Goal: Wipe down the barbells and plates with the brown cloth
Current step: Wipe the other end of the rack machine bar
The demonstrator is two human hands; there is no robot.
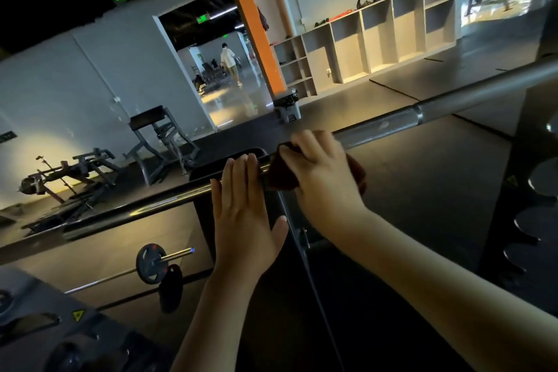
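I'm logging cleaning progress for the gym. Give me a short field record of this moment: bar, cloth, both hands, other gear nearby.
barbell: runs across the view, knurled stretch at centre right
brown cloth: bunched around the barbell
right hand: grips the brown cloth against the barbell
left hand: fingers straight, resting on the barbell beside the brown cloth
floor barbell: lower left, dark plate on its end
shelves: open cubbies by the far wall

I see the left hand [241,214] on the barbell [392,121], just left of the right hand [323,178] gripping the cloth [280,175] on it.
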